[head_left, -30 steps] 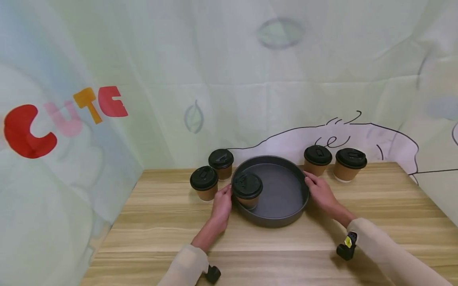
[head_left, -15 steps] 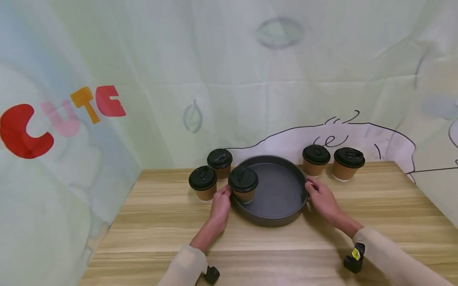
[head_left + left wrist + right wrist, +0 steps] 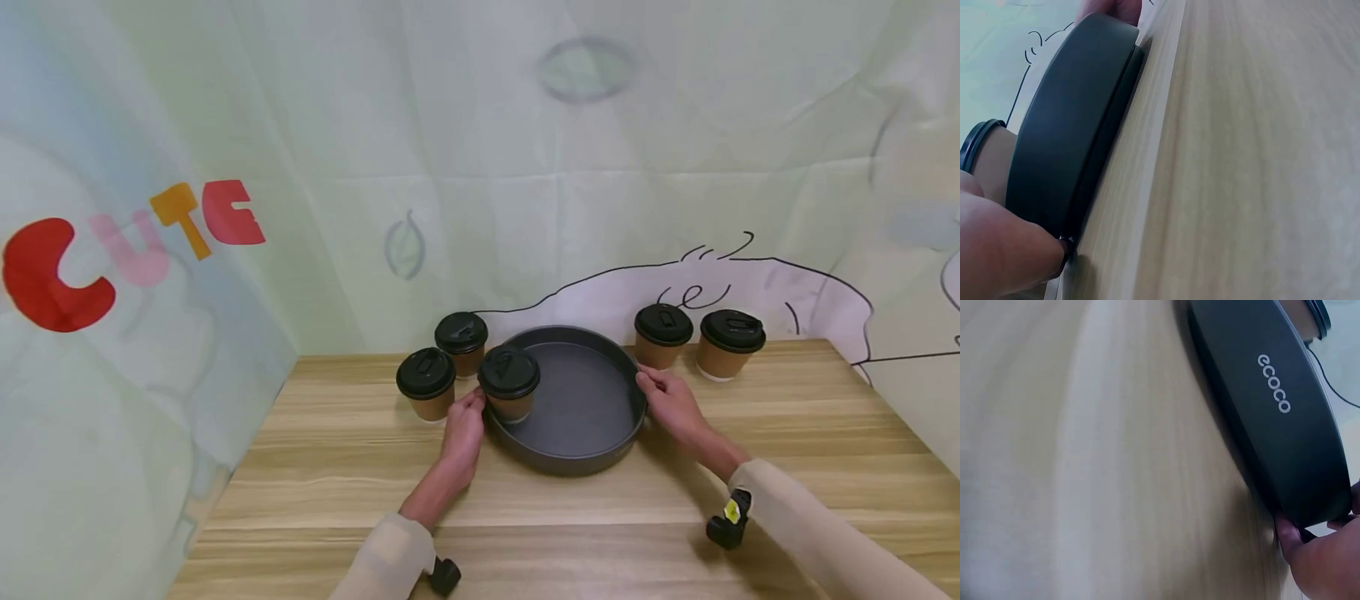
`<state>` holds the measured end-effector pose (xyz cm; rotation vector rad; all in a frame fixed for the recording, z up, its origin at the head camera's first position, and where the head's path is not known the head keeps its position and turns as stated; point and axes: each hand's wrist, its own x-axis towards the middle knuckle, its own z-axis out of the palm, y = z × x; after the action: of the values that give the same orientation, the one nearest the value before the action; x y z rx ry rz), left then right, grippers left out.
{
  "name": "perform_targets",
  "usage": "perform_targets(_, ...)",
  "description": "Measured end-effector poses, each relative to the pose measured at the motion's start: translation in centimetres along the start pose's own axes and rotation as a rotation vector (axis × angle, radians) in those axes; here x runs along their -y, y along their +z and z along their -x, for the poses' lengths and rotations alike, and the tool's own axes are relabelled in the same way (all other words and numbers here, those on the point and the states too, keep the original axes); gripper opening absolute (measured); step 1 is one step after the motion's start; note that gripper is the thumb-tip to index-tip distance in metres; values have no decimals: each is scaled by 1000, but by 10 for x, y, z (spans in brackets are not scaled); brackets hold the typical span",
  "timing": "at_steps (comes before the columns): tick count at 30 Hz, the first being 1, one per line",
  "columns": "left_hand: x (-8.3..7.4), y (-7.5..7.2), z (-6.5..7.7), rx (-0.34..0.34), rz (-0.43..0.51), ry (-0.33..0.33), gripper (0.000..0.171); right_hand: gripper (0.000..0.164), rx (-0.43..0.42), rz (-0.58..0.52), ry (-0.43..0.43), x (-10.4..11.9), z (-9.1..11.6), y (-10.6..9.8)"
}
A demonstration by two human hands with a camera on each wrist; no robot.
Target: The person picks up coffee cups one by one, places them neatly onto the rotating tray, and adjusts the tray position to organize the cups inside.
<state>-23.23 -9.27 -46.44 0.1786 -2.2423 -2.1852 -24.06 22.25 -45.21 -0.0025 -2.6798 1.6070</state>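
Observation:
A round dark grey tray (image 3: 570,463) with a raised rim stands on the table. Inside it, at the left, is a brown paper coffee cup (image 3: 512,407) with a black lid. My left hand (image 3: 462,433) grips the tray's left side, its thumb low on the wall in the left wrist view. On the opposite side my right hand (image 3: 677,414) holds the tray, the thumb (image 3: 1287,536) at the lower edge. White "ecoco" lettering (image 3: 1274,384) shows on the wall. A narrower black base (image 3: 1107,134) is visible beneath the tray.
Two more lidded cups stand left of the tray, one nearer (image 3: 431,402) and one behind (image 3: 470,362). Two others, one beside the tray (image 3: 660,354) and one farther right (image 3: 723,361), stand at the back. A printed curtain (image 3: 480,167) hangs behind the wooden table (image 3: 555,542).
The cup in the tray has shifted back and slightly left along the rim. My right hand slid a little toward me, then back; the left hand stayed almost still.

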Motion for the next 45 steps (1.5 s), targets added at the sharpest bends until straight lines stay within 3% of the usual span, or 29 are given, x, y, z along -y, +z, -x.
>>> perform_targets(8,0,-2,0,5,-19,-12,45,54,40,-154,76,1,15,-1)
perform_targets(18,-2,-2,0,2,-22,-14,45,52,14,-113,99,4,-6,-2)
perform_targets(27,-4,-3,1,-21,-45,-27,45,51,50,-357,104,2,18,-1)
perform_targets(30,-3,-4,1,-17,-47,-33,47,54,56,-352,125,0,17,-1)
perform_targets(37,-3,-3,0,-12,-34,-58,49,58,78,-229,144,3,-9,-3)
perform_targets(45,-1,0,0,-17,-20,-55,48,50,13,-281,114,2,-3,-1)
